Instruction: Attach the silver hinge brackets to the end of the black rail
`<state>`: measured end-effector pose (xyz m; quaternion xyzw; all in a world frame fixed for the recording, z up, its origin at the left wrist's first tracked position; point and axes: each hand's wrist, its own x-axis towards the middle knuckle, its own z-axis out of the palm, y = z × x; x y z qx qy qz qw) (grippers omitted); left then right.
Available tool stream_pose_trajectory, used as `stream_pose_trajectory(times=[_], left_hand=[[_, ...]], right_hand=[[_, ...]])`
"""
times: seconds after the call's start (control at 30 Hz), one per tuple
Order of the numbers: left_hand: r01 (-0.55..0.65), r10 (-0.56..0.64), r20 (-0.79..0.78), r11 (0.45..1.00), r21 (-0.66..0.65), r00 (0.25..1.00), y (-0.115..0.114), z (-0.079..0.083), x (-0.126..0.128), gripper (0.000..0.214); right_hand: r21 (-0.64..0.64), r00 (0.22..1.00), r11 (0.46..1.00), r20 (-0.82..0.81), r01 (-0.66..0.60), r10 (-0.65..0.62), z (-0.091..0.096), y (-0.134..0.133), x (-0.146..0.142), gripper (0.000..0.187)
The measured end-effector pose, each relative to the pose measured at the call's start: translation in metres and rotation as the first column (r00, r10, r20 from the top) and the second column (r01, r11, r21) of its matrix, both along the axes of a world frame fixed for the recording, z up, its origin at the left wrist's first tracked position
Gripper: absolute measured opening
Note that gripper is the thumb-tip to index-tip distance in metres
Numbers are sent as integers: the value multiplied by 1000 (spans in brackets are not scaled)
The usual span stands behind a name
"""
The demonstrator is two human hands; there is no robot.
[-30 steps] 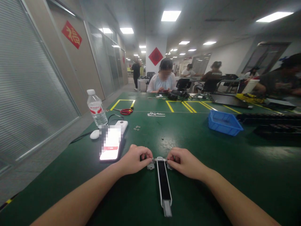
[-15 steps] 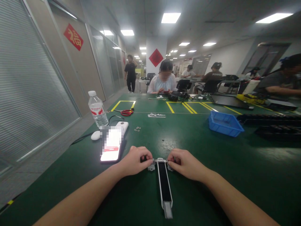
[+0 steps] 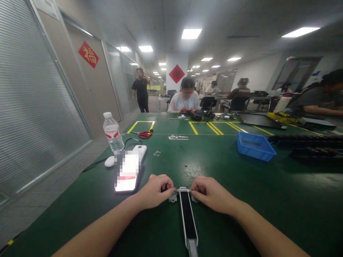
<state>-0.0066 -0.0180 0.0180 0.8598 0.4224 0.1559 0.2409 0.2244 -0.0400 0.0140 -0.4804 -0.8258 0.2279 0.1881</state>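
A long, narrow part with a black face and a white rim lies lengthwise before me, a grey tab at its near end. Across its far end runs a thin metal crosspiece with small metal brackets at its sides. My left hand is closed, thumb and forefinger pinching the crosspiece's left end. At the right end, my right hand pinches in the same way. The fingertips partly hide both ends. A small nut-like piece lies on the table beyond the hands.
On the green table, a lit phone, a white device and a water bottle stand or lie to the left. Farther off are red-handled scissors, small metal pieces and a blue bin. A person sits opposite.
My view has tipped upward a little, so the table and hands appear lower. Both hands keep their pinch on the crosspiece. A standing person in the background has shifted left.
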Motion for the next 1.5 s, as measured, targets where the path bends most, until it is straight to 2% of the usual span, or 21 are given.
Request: stream_pose_trajectory(times=[0.3, 0.77, 1.5], left_hand=[[-16, 16, -8, 1000, -4, 1000, -3, 3, -1, 9], [-12, 11, 16, 1000, 29, 1000, -4, -1, -2, 4], [-30, 34, 84, 998, -47, 996, -3, 0, -1, 8]], right_hand=[[8, 1000, 1000, -21, 1, -1, -2, 0, -1, 9], [14, 1000, 1000, -15, 6, -6, -2, 0, -2, 8], [-4, 1000, 1000, 1, 1, -1, 1, 0, -3, 9]])
